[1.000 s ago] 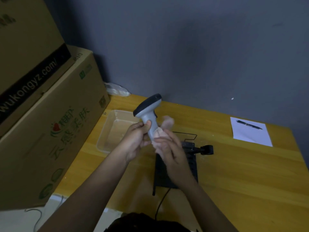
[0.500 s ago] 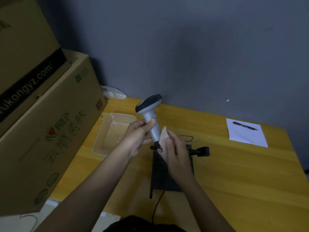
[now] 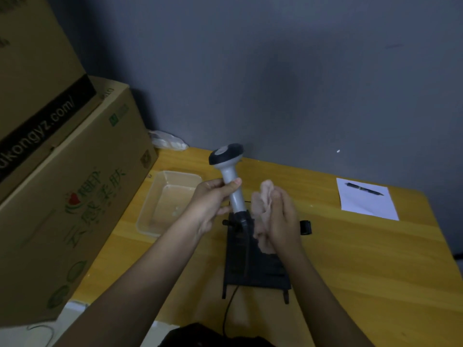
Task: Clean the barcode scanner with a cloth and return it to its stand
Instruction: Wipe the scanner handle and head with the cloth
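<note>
The grey barcode scanner (image 3: 230,176) with a dark head stands upright above the table, its head pointing up and its dark base end low. My left hand (image 3: 213,199) grips its handle from the left. My right hand (image 3: 283,219) holds a crumpled pale cloth (image 3: 263,204) just right of the handle, a small gap apart from it. Below both hands lies the black stand (image 3: 253,266) flat on the yellow table (image 3: 350,259), with a cable running off the front edge.
A clear plastic tray (image 3: 165,201) sits left of the hands. Large cardboard boxes (image 3: 62,184) wall off the left side. A white paper (image 3: 365,201) with a pen (image 3: 363,188) lies at the back right. A grey wall stands behind the table.
My right hand with the cloth has come off the scanner handle and moved slightly right. The scanner has turned more upright in my left hand.
</note>
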The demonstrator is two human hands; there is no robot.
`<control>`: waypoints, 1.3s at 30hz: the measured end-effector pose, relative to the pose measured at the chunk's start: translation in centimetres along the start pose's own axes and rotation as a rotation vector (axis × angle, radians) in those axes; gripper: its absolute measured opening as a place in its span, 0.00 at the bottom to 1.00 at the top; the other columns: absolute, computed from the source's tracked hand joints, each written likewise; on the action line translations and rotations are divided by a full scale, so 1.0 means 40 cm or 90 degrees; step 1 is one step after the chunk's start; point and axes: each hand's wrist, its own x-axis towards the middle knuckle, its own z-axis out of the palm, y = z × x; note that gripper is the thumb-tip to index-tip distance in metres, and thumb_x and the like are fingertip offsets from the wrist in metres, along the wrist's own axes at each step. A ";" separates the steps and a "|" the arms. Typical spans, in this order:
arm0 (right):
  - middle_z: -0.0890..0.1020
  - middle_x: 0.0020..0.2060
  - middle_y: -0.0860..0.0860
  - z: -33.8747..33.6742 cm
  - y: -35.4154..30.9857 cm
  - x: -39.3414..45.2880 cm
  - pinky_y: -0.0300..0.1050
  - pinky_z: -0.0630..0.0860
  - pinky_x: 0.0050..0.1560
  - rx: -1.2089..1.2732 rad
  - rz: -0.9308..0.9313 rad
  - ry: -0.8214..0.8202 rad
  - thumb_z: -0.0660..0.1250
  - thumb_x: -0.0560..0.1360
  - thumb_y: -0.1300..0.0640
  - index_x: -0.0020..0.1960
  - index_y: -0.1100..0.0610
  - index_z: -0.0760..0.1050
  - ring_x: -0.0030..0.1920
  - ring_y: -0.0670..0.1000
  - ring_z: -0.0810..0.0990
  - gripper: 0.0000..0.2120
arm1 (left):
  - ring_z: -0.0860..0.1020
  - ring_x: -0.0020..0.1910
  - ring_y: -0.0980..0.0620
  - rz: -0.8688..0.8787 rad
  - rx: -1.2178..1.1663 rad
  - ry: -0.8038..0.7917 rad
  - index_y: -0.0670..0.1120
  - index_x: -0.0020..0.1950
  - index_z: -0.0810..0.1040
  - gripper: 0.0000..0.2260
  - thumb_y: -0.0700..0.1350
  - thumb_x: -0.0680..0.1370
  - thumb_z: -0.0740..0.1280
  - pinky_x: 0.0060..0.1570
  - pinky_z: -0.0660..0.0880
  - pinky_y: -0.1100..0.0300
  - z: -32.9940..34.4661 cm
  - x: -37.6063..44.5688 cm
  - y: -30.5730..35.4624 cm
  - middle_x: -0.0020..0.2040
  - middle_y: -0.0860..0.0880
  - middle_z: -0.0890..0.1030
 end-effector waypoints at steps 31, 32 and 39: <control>0.78 0.60 0.58 -0.029 0.029 -0.042 0.53 0.77 0.56 -0.480 -0.434 -0.134 0.62 0.74 0.61 0.61 0.59 0.72 0.56 0.58 0.77 0.15 | 0.81 0.46 0.48 0.070 -0.065 0.121 0.41 0.42 0.72 0.09 0.45 0.76 0.68 0.32 0.81 0.62 0.019 0.028 -0.025 0.46 0.41 0.81; 0.79 0.59 0.57 -0.053 0.030 -0.043 0.55 0.78 0.53 -0.469 -0.422 -0.155 0.63 0.74 0.60 0.60 0.58 0.73 0.55 0.57 0.78 0.15 | 0.81 0.49 0.46 0.078 -0.043 0.130 0.41 0.42 0.72 0.09 0.45 0.75 0.69 0.37 0.82 0.60 0.016 0.031 -0.029 0.49 0.40 0.81; 0.72 0.58 0.55 0.003 -0.017 -0.054 0.46 0.73 0.49 -0.481 -0.400 -0.067 0.59 0.76 0.56 0.59 0.58 0.73 0.53 0.54 0.73 0.13 | 0.79 0.42 0.44 0.137 0.077 0.159 0.46 0.37 0.73 0.11 0.50 0.73 0.71 0.46 0.77 0.49 0.042 0.027 -0.029 0.37 0.45 0.78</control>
